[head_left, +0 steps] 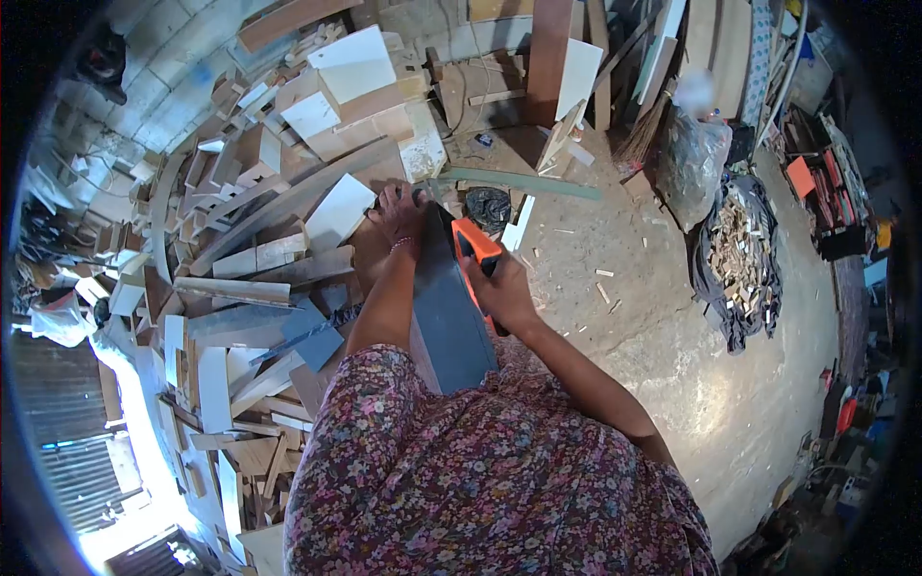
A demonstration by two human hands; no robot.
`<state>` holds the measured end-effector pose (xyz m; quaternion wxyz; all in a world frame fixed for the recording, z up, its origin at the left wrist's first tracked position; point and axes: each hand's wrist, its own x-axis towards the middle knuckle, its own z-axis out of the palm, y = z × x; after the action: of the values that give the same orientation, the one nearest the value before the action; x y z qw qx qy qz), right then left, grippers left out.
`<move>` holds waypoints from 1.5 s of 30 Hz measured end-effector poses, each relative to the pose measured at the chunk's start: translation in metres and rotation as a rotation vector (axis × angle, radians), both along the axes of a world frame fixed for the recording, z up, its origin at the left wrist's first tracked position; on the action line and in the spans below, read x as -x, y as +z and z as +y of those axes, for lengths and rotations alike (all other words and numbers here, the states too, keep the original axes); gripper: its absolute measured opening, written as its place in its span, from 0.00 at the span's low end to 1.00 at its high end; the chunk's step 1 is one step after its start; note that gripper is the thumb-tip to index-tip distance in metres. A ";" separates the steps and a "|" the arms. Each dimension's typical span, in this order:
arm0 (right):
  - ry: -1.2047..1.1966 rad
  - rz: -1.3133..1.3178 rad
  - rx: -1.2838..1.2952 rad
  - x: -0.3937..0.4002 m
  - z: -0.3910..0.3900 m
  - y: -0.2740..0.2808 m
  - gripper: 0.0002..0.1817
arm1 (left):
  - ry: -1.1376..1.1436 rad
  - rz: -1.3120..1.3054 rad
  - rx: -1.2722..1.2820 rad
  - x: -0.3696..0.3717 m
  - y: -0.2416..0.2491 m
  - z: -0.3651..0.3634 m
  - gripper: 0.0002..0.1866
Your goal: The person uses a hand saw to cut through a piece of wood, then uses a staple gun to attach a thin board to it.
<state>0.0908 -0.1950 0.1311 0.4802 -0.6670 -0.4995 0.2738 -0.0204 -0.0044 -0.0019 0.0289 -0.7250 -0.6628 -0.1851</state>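
Observation:
A long dark grey board [447,331] runs away from my body, its near end against my floral clothing. My left hand [396,219] is at the board's far left edge, fingers bent over it and holding it. My right hand [501,288] is closed round an orange-and-black tool [469,233] that lies along the board's right edge. It looks like a handsaw, but its blade is hidden. A black crumpled bag [488,208] sits on the floor just past the tool.
Heaped wood offcuts [254,254] crowd the left side, and boards [552,58] lean on the far wall. A greenish strip [523,182] lies ahead. To the right are a clear plastic bag [693,163] and a dark sack of wood scraps [741,250] on the concrete floor [615,355].

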 end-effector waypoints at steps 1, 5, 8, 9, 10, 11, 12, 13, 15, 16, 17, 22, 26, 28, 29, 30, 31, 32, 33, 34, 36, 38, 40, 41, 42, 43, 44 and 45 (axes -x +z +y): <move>-0.012 0.088 -0.026 0.004 -0.006 0.000 0.13 | -0.015 0.001 -0.007 -0.001 -0.001 0.000 0.20; -0.023 0.127 0.170 0.010 -0.026 0.021 0.13 | -0.029 -0.035 -0.158 0.005 -0.024 0.017 0.20; 0.033 0.061 0.107 -0.001 -0.051 0.057 0.12 | -0.017 -0.051 -0.189 0.003 -0.019 0.002 0.18; -0.006 0.093 0.093 -0.003 -0.054 0.056 0.12 | 0.020 -0.046 -0.189 -0.002 -0.009 0.004 0.17; -0.003 0.085 0.082 -0.005 -0.056 0.056 0.12 | 0.024 -0.054 -0.200 -0.004 -0.004 0.005 0.17; -0.001 0.120 0.056 -0.007 -0.056 0.057 0.12 | 0.012 -0.056 -0.175 -0.004 0.000 0.004 0.17; 0.002 0.162 0.041 -0.006 -0.057 0.057 0.11 | 0.001 -0.050 -0.141 0.000 -0.002 0.001 0.17; 0.006 0.172 0.050 -0.004 -0.058 0.057 0.11 | 0.006 -0.040 -0.132 0.004 -0.008 0.002 0.17; -0.005 0.112 0.158 -0.002 -0.058 0.061 0.11 | -0.020 -0.058 -0.225 0.004 -0.017 0.007 0.17; 0.004 0.109 0.173 -0.002 -0.058 0.064 0.11 | -0.009 -0.060 -0.211 0.003 -0.021 0.009 0.17; 0.002 0.120 0.156 -0.003 -0.058 0.066 0.11 | -0.018 -0.073 -0.232 0.004 -0.026 0.011 0.17; -0.030 0.131 0.166 0.007 -0.031 0.026 0.11 | -0.065 -0.126 -0.161 0.006 -0.025 0.012 0.16; -0.044 -0.040 0.064 0.022 0.007 0.004 0.10 | -0.030 -0.078 -0.127 0.004 -0.006 0.006 0.16; -0.028 -0.002 0.105 0.018 0.005 0.008 0.12 | -0.027 -0.061 -0.118 0.002 -0.007 0.003 0.17; -0.061 0.060 0.084 0.011 0.004 0.001 0.13 | -0.020 -0.037 -0.124 0.003 -0.010 0.002 0.18; -0.058 0.053 0.070 0.007 0.005 0.006 0.13 | -0.007 -0.015 -0.138 0.003 -0.008 0.006 0.18; -0.047 0.045 0.062 0.005 -0.001 0.011 0.12 | -0.006 -0.019 -0.144 0.001 -0.007 0.007 0.18; -0.038 0.043 0.062 0.006 -0.010 0.014 0.11 | 0.000 -0.027 -0.110 0.001 -0.009 0.005 0.18; -0.025 0.020 0.018 0.009 -0.017 0.026 0.12 | 0.012 -0.036 -0.081 0.003 -0.008 0.007 0.18; -0.019 0.022 0.023 0.005 -0.021 0.044 0.12 | 0.019 -0.034 -0.076 0.006 -0.008 0.007 0.18; 0.042 0.143 0.228 -0.007 -0.036 0.077 0.12 | 0.021 -0.061 -0.098 0.002 -0.009 0.004 0.18; 0.024 0.153 0.315 -0.011 -0.043 0.074 0.13 | 0.016 -0.092 -0.153 -0.003 -0.012 0.010 0.16; 0.019 0.062 0.091 0.000 -0.051 0.065 0.12 | -0.005 -0.081 -0.205 0.002 -0.012 0.007 0.15; 0.044 0.068 0.115 0.002 -0.053 0.060 0.11 | -0.008 -0.073 -0.195 0.005 -0.015 0.004 0.15; 0.040 0.073 0.123 0.004 -0.053 0.062 0.11 | -0.004 -0.063 -0.188 0.004 -0.012 0.004 0.15; 0.033 0.081 0.120 0.004 -0.052 0.066 0.10 | 0.006 -0.060 -0.180 0.001 -0.010 0.004 0.15; 0.033 0.086 0.120 0.004 -0.050 0.068 0.10 | 0.014 -0.064 -0.169 0.001 -0.015 0.008 0.15; 0.042 0.083 0.133 0.005 -0.044 0.055 0.10 | -0.024 -0.077 -0.200 0.004 -0.025 0.015 0.15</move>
<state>0.0858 -0.2386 0.1864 0.4495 -0.6750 -0.4736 0.3436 -0.0240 0.0106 -0.0272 0.0734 -0.7188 -0.6327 -0.2785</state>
